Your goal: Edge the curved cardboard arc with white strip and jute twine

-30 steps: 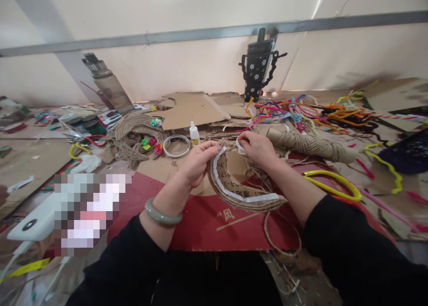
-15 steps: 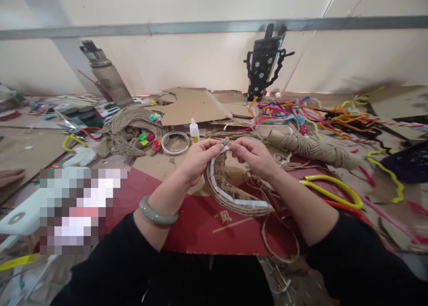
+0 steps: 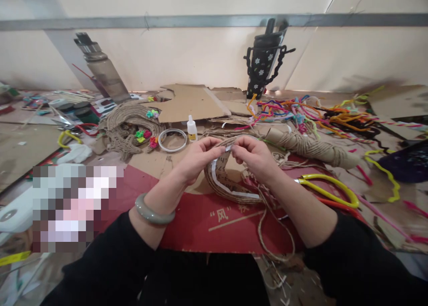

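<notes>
Between my hands is a curved cardboard piece edged with jute twine (image 3: 218, 189), a white tape strip (image 3: 243, 194) running along its inner curve. My left hand (image 3: 198, 159) is closed on its upper end, thumb on top. My right hand (image 3: 252, 158) pinches close beside it, where a short bit of white tape shows at the fingertips; the exact grip is partly hidden. A loose loop of jute twine (image 3: 294, 239) hangs from below my right hand over the red board (image 3: 197, 226).
Behind my hands stand a small glue bottle (image 3: 191, 130) and a tape roll (image 3: 172, 140). Yellow-handled scissors (image 3: 329, 188) lie right, below a twine-wound tube (image 3: 310, 150). A twine wreath (image 3: 130, 114) sits left; a black tumbler (image 3: 262, 67) stands at the wall.
The curved piece has tipped and its lower end has shifted left and up. My right fingers have closed at the tape near my left fingertips. The view has shifted slightly.
</notes>
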Tool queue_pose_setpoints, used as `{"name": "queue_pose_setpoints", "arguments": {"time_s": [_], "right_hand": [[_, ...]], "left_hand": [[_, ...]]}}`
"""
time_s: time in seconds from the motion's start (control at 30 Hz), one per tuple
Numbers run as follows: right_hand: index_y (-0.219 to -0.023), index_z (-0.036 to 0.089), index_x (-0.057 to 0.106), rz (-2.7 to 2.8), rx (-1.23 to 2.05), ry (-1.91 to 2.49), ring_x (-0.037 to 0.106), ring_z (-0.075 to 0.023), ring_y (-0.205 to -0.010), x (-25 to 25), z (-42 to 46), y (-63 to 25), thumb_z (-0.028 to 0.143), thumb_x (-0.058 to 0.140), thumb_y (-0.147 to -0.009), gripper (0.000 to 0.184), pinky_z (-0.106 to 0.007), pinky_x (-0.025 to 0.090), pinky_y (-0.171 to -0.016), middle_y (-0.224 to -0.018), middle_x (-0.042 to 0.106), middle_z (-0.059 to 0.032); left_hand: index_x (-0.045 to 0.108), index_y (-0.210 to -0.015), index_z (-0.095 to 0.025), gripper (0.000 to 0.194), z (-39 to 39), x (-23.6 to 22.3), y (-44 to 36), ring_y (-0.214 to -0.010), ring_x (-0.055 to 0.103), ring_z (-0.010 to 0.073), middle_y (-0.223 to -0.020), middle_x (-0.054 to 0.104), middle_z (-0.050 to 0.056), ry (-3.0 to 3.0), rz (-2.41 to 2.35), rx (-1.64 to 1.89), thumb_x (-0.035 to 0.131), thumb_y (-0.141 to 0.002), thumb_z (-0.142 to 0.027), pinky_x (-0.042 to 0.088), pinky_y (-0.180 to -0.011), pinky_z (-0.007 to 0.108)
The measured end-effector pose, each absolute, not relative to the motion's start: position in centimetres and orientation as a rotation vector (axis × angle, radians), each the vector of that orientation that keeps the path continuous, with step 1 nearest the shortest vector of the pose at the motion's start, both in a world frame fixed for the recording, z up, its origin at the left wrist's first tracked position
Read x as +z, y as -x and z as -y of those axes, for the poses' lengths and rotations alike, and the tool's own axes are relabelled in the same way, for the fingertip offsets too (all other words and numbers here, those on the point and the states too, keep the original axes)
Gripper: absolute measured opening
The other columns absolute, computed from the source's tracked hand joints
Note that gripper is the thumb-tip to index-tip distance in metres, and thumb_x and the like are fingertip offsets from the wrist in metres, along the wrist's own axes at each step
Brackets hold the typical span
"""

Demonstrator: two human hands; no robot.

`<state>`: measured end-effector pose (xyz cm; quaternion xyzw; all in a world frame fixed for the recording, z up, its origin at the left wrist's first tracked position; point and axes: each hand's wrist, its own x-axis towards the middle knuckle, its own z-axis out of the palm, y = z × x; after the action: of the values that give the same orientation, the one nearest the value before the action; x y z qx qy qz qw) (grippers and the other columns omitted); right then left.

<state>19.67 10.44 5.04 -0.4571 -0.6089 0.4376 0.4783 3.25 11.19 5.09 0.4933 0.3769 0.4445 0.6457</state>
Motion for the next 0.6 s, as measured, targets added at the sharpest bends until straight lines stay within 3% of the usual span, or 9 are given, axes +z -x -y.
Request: {"name": "queue_pose_setpoints", "arguments": {"time_s": [0.6], "right_hand": [[-0.077, 0.018, 0.055, 1.588, 1.076, 1.088, 0.046, -0.0090, -0.057, 4.57, -9.95, -19.39, 0.035, 0.060, -0.072, 0.019, -0.024, 0.037, -0.052, -0.064, 0.052, 0.0031]], "left_hand": [[0.061, -0.076, -0.014, 0.017, -10.85, 4.95, -3.65, -0.059, 0.048, 0.0063, -0.069, 0.057, -0.002, -1.269, -0.930, 1.013, 0.070, -0.067, -0.025, 0.036, -0.055, 0.020]]}}
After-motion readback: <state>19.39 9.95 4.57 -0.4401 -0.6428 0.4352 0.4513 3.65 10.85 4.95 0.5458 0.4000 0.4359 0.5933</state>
